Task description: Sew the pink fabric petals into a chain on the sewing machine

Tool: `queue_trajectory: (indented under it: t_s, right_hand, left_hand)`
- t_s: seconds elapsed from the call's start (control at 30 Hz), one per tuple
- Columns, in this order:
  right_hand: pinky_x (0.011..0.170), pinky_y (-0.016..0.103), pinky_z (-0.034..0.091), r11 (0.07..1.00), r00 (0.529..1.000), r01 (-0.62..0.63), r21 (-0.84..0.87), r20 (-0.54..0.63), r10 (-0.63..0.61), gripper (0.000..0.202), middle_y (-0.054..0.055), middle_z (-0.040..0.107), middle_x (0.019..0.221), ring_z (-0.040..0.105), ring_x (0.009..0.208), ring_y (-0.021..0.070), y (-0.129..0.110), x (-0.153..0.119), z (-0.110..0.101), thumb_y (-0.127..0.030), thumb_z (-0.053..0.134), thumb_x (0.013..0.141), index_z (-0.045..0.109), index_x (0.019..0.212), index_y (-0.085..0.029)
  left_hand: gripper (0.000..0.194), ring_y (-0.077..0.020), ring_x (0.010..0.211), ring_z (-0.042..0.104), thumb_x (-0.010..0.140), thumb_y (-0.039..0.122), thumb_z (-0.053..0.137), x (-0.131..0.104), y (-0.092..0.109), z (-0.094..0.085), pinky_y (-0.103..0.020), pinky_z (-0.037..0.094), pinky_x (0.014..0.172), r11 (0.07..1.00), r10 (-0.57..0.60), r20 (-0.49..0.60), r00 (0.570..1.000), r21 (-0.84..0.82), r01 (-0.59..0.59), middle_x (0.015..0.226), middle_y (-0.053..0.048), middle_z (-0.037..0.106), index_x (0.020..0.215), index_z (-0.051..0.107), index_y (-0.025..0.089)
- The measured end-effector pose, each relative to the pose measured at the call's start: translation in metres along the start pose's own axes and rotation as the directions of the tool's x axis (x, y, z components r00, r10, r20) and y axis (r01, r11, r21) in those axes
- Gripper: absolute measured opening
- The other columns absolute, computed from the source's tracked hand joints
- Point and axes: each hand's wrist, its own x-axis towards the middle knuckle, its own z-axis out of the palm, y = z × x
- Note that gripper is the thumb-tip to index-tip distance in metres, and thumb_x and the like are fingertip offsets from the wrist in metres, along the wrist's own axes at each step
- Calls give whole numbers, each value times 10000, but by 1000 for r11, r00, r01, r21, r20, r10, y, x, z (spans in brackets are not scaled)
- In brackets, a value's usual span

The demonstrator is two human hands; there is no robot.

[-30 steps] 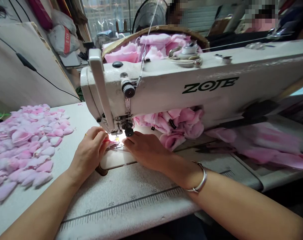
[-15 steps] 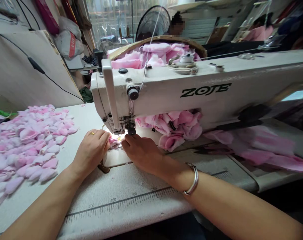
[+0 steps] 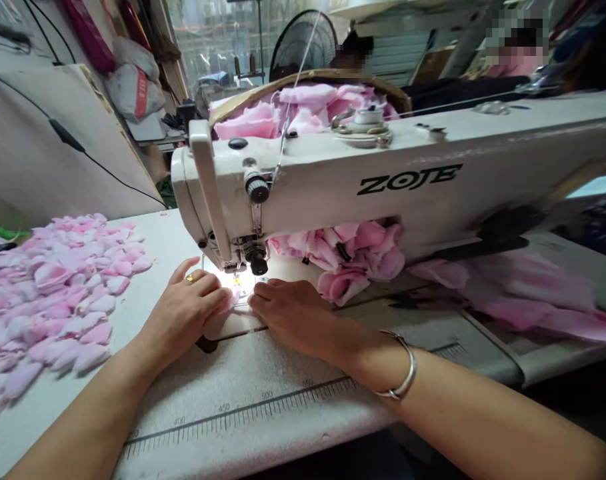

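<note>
My left hand (image 3: pixel 195 303), with a ring on one finger, is closed at the left of the needle area of a white sewing machine (image 3: pixel 303 180). A small pale pink fabric piece (image 3: pixel 232 299) shows at its fingertips, mostly hidden by the hand and the lamp glare. Just right of the presser foot area, my right hand (image 3: pixel 290 307) rests with fingers curled together by the needle plate (image 3: pixel 223 327). What its fingertips pinch, if anything, is hidden. Behind it, under the machine arm, sits a bunch of pink gathered fabric pieces (image 3: pixel 353 257).
Many pink and white fabric petals (image 3: pixel 57 293) are spread over the table's left side. Pink cloth strips (image 3: pixel 527 293) lie at the right, near dark scissors (image 3: pixel 417 300). Behind the machine stands a container of pink fabric (image 3: pixel 307 103). Two people are in the background.
Both hands have drawn slightly back toward me from the needle, and the lit needle plate shows more. The left index finger has lifted. The view has shifted a little.
</note>
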Motion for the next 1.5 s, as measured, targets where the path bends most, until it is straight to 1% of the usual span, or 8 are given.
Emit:
queue_trajectory:
  t_s: [0.2, 0.4, 0.5, 0.6, 0.77, 0.9, 1.07, 1.5]
  right_hand:
    - [481, 307, 286, 998, 1000, -20, 58, -5, 20, 185, 33, 652, 877, 577, 738, 174, 3, 3, 1, -36, 535, 812, 628, 872, -184]
    - [488, 305, 272, 976, 992, -122, 181, -15, 127, 140, 16, 670, 866, 585, 705, 168, 10, 4, 1, -189, 512, 895, 649, 877, -213]
    - [544, 303, 312, 957, 981, -174, 233, -39, 188, 196, -6, 678, 914, 602, 765, 156, 13, 5, 2, -230, 469, 931, 665, 917, -227]
    - [583, 300, 329, 952, 978, -184, 246, -48, 201, 203, -14, 681, 926, 608, 789, 145, 15, 6, 4, -243, 469, 937, 671, 926, -227]
    - [549, 297, 309, 960, 983, -157, 231, -61, 175, 195, -24, 681, 883, 607, 743, 145, 14, 7, 6, -260, 471, 943, 662, 906, -236]
    - [478, 313, 261, 980, 995, -89, 177, -30, 96, 146, -8, 660, 832, 591, 692, 169, 12, 6, 3, -227, 518, 907, 650, 849, -206]
    - [472, 328, 290, 996, 1000, -6, 85, -30, 9, 149, 12, 656, 858, 585, 719, 182, 10, 4, 3, -107, 537, 861, 649, 886, -203]
    - [450, 335, 293, 998, 1000, 16, 67, -22, -14, 141, 25, 627, 851, 564, 724, 184, 8, 3, 6, -96, 536, 859, 633, 881, -196]
  left_hand:
    - [129, -186, 952, 550, 943, 180, 462, 3, 3, -2, -449, 363, 1021, 991, 66, 91, 994, -119, -55, 967, -13, 632, 918, 586, 206]
    - [144, -183, 852, 535, 949, 288, 450, 3, 8, 0, -347, 456, 773, 906, -197, 138, 971, -353, 234, 897, -31, 599, 930, 563, 200]
    - [190, -202, 832, 535, 889, 367, 546, 4, 10, 3, -361, 461, 737, 900, -253, 184, 950, -314, 301, 899, -38, 580, 968, 534, 195]
    - [114, -219, 798, 531, 897, 292, 528, 6, 10, 9, -383, 466, 737, 954, -238, 95, 967, -163, 251, 842, -46, 570, 914, 531, 179]
    - [117, -224, 838, 536, 920, 158, 452, 7, 5, 9, -473, 406, 940, 997, -25, 62, 998, 72, 21, 891, -55, 600, 914, 568, 173]
    - [176, -209, 909, 548, 920, 144, 445, 2, 2, 3, -506, 344, 1009, 995, 41, 147, 988, -92, -28, 982, -34, 619, 1011, 579, 213]
    - [223, -191, 986, 533, 935, 171, 445, -1, 1, 0, -393, 426, 906, 926, -35, 136, 990, -369, 83, 1078, -39, 611, 1101, 575, 243]
    - [314, -207, 998, 557, 906, 114, 444, -3, 3, -4, -429, 399, 944, 946, 9, 192, 981, -320, 54, 1089, -26, 621, 1137, 583, 274]
